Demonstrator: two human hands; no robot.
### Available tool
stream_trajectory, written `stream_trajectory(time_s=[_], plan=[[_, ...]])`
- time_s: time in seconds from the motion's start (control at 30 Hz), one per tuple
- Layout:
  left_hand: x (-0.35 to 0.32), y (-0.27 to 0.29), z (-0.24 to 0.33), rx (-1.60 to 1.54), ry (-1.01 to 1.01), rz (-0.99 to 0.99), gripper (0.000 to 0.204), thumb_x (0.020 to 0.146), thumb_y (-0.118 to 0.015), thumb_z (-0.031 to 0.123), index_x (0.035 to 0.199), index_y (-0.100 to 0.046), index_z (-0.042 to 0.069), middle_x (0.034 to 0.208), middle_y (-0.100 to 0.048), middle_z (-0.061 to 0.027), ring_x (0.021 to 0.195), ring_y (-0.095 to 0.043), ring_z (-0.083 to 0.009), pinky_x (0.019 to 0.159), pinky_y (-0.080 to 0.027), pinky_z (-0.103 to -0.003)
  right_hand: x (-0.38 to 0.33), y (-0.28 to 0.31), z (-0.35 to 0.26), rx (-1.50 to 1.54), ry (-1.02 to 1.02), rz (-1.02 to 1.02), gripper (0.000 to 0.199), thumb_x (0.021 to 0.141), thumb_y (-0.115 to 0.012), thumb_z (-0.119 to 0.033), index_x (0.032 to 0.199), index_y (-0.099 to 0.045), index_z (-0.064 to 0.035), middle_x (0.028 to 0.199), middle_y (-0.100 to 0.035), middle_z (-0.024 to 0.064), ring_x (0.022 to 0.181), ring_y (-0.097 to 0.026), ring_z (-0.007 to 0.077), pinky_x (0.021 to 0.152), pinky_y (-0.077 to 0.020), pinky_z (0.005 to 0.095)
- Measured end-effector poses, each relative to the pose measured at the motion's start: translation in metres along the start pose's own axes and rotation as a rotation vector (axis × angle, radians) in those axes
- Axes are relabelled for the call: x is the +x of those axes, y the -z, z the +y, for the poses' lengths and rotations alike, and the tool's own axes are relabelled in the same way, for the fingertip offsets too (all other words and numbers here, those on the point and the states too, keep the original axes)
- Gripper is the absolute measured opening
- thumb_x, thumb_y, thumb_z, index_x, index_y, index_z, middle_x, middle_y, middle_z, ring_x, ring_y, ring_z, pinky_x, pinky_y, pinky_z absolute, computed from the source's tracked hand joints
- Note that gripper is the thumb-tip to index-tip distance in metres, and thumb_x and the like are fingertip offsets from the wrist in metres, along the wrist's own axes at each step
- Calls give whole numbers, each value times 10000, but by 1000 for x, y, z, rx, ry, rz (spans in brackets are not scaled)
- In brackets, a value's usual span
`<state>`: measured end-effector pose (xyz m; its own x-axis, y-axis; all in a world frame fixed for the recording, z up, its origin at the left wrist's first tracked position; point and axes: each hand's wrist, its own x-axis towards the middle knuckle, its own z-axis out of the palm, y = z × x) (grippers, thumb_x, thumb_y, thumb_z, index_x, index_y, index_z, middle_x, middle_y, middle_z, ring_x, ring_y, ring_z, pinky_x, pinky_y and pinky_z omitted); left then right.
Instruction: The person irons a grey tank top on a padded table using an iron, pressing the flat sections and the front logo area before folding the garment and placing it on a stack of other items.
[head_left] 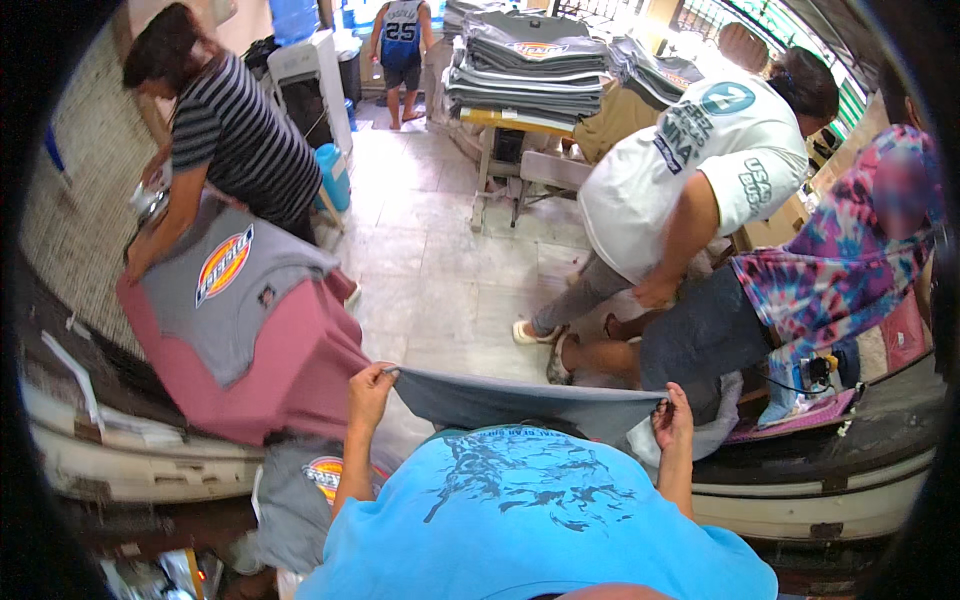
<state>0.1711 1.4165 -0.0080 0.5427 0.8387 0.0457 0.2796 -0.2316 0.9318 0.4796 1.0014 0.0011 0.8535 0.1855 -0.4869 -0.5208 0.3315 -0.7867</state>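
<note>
A grey piece of cloth, perhaps a shirt (520,402), is stretched level in front of my blue shirt. My left hand (371,388) pinches its left corner and my right hand (674,412) pinches its right corner, with the arms held apart. The cloth sags slightly between them; its lower part is hidden behind my chest. Beside my left forearm lies a grey shirt with a printed oval logo (300,490), partly covered by my arm.
At left, a person in stripes (245,130) bends over a grey shirt (215,290) on a red-covered table (310,350). Two people (690,180) stand close at right, near a clothes iron (822,372). Stacked grey shirts (525,75) fill a table farther off; someone stands beyond.
</note>
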Motion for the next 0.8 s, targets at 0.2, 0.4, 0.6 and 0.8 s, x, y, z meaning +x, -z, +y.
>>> stream_trajectory(time_s=[0.2, 0.4, 0.6, 0.8], plan=[[157, -6, 30, -64, -1, -168, 139, 777, -610, 126, 839, -641, 5, 542, -410, 50, 527, -362, -37, 467, -289, -237, 61, -110, -27, 25, 78, 47, 91, 847, -560, -173, 937, -561, -164, 624, -536, -26, 497, -501, 64, 437, -424, 200], [297, 7, 88, -169, -233, -189, 110, 790, -619, 64, 873, -646, -2, 615, -462, 74, 573, -376, -16, 508, -306, -182, 138, -238, -115, -28, 276, -29, 118, 827, -598, -194, 930, -582, -140, 757, -563, -49, 563, -535, 44, 472, -454, 161], [450, -2, 185, -309, -377, -174, 111, 808, -600, 69, 898, -624, 10, 733, -549, 44, 672, -461, -16, 600, -353, -160, 258, -378, -257, -103, 669, -305, 189, 811, -617, -184, 966, -587, -81, 903, -569, -41, 816, -514, 75, 712, -386, 229], [706, -35, 280, -8, -465, -147, 167, 811, -601, 224, 888, -619, 77, 651, -583, 25, 503, -442, -21, 451, -323, -169, 462, -601, -369, -345, 747, -341, 198, 827, -594, -248, 970, -575, -112, 792, -557, -31, 594, -480, 61, 639, -401, 209]])
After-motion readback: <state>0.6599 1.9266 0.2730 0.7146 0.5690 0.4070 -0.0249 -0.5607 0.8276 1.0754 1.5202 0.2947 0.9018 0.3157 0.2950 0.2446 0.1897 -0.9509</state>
